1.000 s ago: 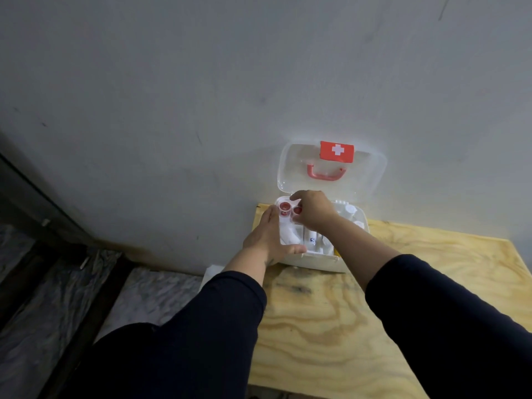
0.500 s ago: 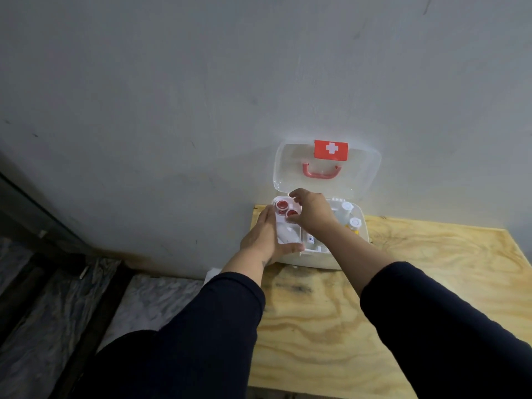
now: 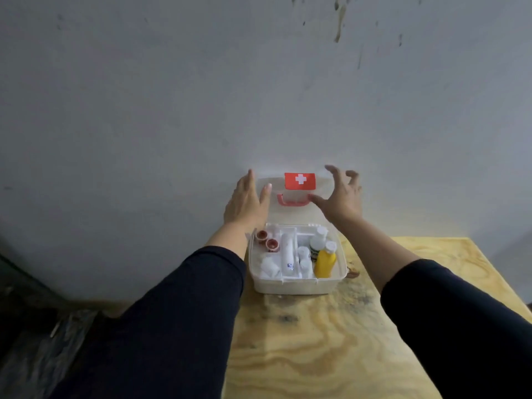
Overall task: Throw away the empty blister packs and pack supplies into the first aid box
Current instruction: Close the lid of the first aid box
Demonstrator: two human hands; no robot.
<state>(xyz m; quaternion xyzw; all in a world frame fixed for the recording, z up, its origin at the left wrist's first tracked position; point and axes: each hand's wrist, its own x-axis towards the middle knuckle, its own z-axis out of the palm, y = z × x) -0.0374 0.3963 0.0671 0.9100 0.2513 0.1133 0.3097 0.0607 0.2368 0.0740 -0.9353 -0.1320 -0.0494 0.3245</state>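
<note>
The white first aid box (image 3: 293, 285) stands open at the back of the plywood table (image 3: 331, 341). Its clear lid (image 3: 293, 208), with a red cross label and a red handle, leans upright against the wall. Inside lie two red-capped rolls (image 3: 267, 239), a white tube (image 3: 287, 254), gauze (image 3: 270, 267), small white bottles and a yellow bottle (image 3: 325, 262). My left hand (image 3: 247, 201) is at the lid's left edge with fingers spread. My right hand (image 3: 341, 194) is at the lid's right side, fingers apart, thumb near the handle. Neither hand holds anything.
A grey wall (image 3: 259, 82) rises directly behind the box. The table's left edge lies just left of the box, with dark stone floor (image 3: 43, 341) below. A brown stain marks the wood right of the box.
Both hands have left the red-capped rolls inside the box and risen to the two sides of the upright lid. The rolls now sit in the left compartment.
</note>
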